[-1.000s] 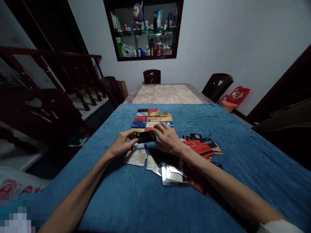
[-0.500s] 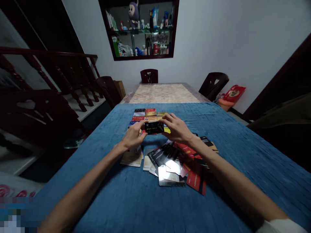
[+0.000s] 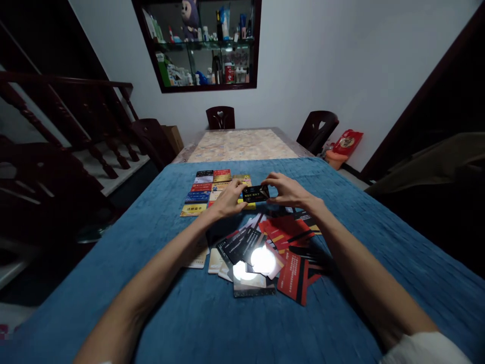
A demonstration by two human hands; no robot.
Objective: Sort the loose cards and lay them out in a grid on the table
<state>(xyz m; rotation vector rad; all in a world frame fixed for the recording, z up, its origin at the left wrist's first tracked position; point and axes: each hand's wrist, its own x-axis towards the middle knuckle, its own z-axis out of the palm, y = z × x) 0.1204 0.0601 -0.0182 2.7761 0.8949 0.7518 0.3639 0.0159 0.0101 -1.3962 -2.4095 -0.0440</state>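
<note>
- At 6 o'clock from the grip, on the blue cloth (image 3: 242, 328), I have a loose pile of cards (image 3: 293, 275), overlapping at all angles, with glare washing out a few.
- At my centre is the black card (image 3: 255, 193), tilted with its printed face toward my camera. I judge the step in hand to be lining up this single card by the rows.
- At 9 o'clock on that card, my left hand (image 3: 228, 199) pinches its end narrowly between thumb and fingers; at 3 o'clock, my right hand (image 3: 286, 189) pinches the other end. The card spans the gap between both grips.
- Just below its lower edge a yellow card (image 3: 250, 206) shows; whether the two touch, I cannot tell.
- From 9 to 11 o'clock lie the rows of cards (image 3: 201, 187), flat and close together. The next move, I judge, calls for even pinches and a level lower edge, clear of neighbours.
- Toward 12 o'clock, well apart, is the bare tabletop (image 3: 246, 146).
</note>
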